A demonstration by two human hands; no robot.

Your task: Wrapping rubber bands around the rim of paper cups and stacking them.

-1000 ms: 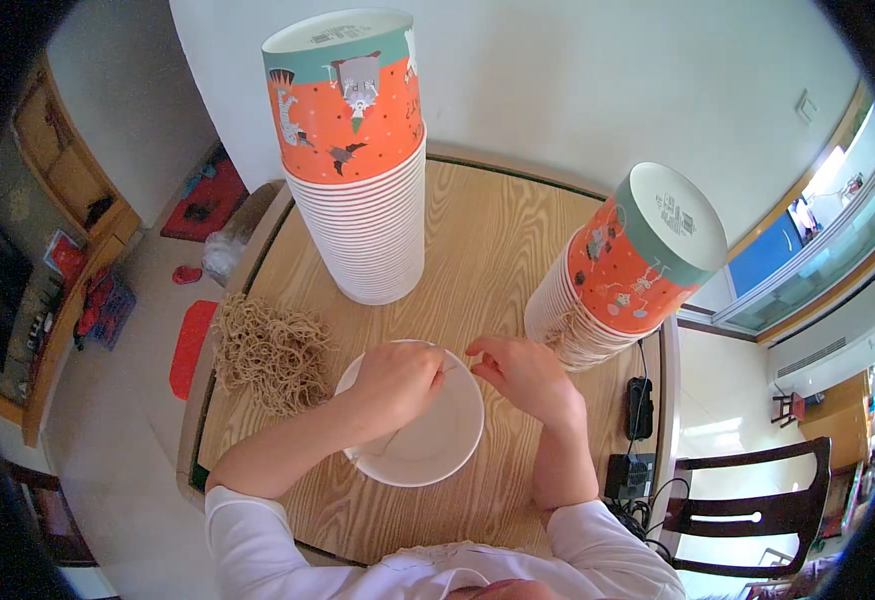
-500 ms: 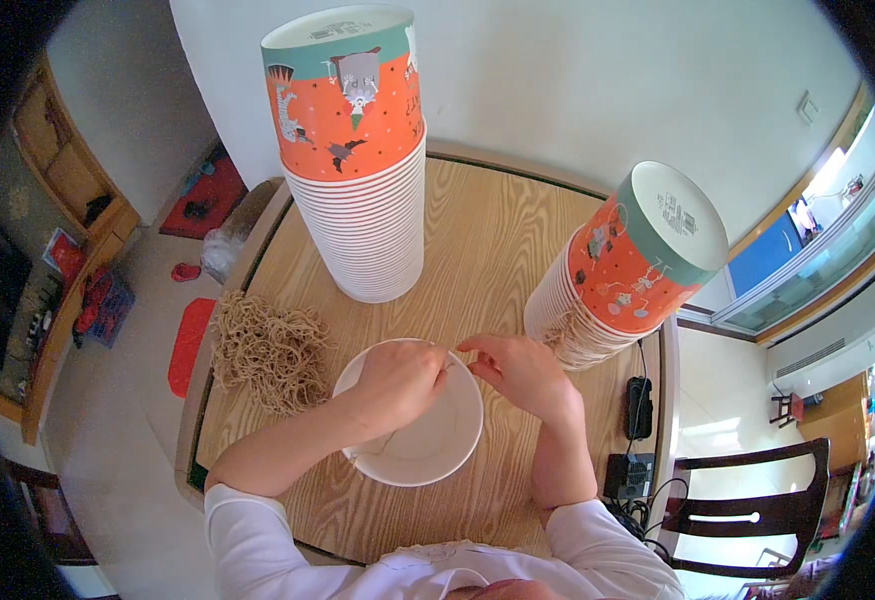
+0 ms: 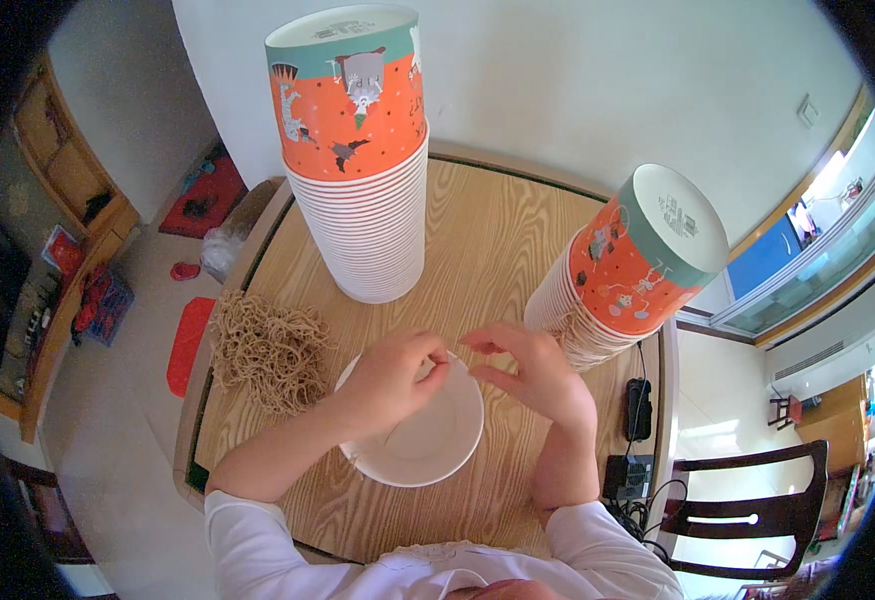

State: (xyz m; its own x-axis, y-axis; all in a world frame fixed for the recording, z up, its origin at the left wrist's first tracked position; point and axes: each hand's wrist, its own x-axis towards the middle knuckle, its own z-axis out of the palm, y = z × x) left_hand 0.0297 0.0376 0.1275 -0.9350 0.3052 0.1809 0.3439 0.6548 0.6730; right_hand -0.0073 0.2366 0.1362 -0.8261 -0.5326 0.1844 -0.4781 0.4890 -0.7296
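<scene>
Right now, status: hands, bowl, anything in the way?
Left hand over bowl, grip unclear. Right hand open near its rim. Bowl upright on table. Close by: string pile left, tub stack right.

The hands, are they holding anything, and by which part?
Can't tell: anything in the left hand or right hand is too small to see.

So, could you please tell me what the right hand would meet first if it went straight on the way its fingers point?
The right hand would probably meet the bare left hand, over the round white bowl, though one view leaves their heights unclear.
</scene>
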